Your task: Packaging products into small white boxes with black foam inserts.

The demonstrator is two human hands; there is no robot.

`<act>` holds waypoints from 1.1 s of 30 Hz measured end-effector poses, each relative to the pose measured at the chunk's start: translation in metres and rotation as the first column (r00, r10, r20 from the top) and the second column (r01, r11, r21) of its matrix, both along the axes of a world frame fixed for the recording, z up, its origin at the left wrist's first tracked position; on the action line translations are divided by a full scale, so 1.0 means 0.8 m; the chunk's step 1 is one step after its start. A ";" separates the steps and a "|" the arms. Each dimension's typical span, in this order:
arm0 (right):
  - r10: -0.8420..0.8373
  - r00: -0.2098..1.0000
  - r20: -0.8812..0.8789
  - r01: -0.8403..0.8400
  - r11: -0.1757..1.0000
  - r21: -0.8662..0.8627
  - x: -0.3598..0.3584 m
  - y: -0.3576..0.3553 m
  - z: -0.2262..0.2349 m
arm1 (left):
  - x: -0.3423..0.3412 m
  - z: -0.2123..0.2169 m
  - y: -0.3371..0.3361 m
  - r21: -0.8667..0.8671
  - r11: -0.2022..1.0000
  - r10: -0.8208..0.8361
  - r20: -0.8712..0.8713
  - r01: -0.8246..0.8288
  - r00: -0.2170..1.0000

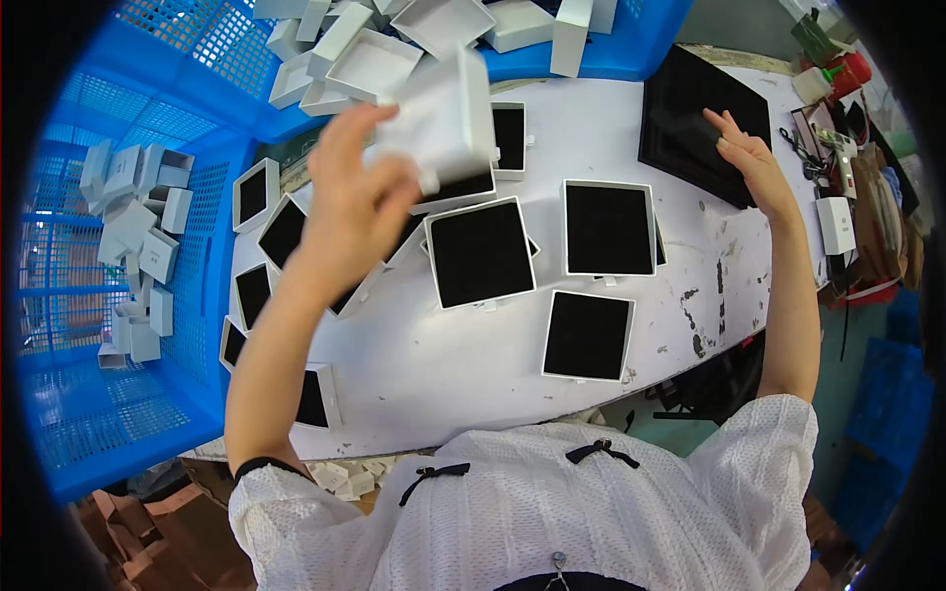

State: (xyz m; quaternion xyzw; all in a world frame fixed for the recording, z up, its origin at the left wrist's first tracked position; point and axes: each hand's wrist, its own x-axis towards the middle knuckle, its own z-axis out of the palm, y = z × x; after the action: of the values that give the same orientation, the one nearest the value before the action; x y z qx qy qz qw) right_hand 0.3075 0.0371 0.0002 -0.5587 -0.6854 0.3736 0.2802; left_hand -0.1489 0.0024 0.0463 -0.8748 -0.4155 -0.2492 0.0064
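My left hand (355,187) is raised over the far left part of the table, its fingers round the near left end of a white box (443,113). Both are blurred by motion. Beneath them lie several white box trays with black inserts, among them a large one (481,254) in the middle. Two more, a square tray (608,229) and a smaller tray (587,335), sit to the right. Over the right edge of a flat black slab (700,123), my right hand (751,163) is open with its fingers stretched out, holding nothing.
A blue plastic basket (202,276) with several small white boxes stands left. Beyond the table (434,374), another blue basket (631,54) holds a heap of white boxes. At the right edge are a small white box (836,226), cables and a red container (849,74).
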 end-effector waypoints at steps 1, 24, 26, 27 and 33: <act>-0.089 0.990 -0.109 0.098 0.992 0.080 -0.008 -0.002 0.002 | 0.005 0.001 -0.024 -0.092 0.996 -0.003 -0.029 0.000 1.000; 0.339 0.815 0.469 -0.571 0.606 0.554 -0.246 -0.083 0.018 | 0.020 -0.048 -0.025 -0.294 0.932 -0.195 0.085 0.211 0.977; 0.392 0.793 0.466 -0.605 0.593 0.531 -0.242 -0.083 0.026 | 0.020 -0.044 -0.028 -0.300 0.925 -0.212 0.101 0.233 0.972; 0.416 0.804 0.425 -0.594 0.595 0.541 -0.234 -0.078 0.028 | 0.016 -0.043 -0.029 -0.279 0.930 -0.235 0.046 0.239 0.971; -0.218 0.772 0.598 -0.224 0.786 0.576 -0.090 -0.010 0.011 | 0.031 0.001 -0.043 -0.395 0.916 -0.222 -0.372 0.062 0.901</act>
State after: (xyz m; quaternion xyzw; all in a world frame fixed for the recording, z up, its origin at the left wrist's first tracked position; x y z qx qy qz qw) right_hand 0.2352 0.0289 0.0091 -0.5266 -0.8226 -0.0826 0.1978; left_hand -0.1242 -0.0316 0.0468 -0.9207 -0.3786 0.0236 -0.0919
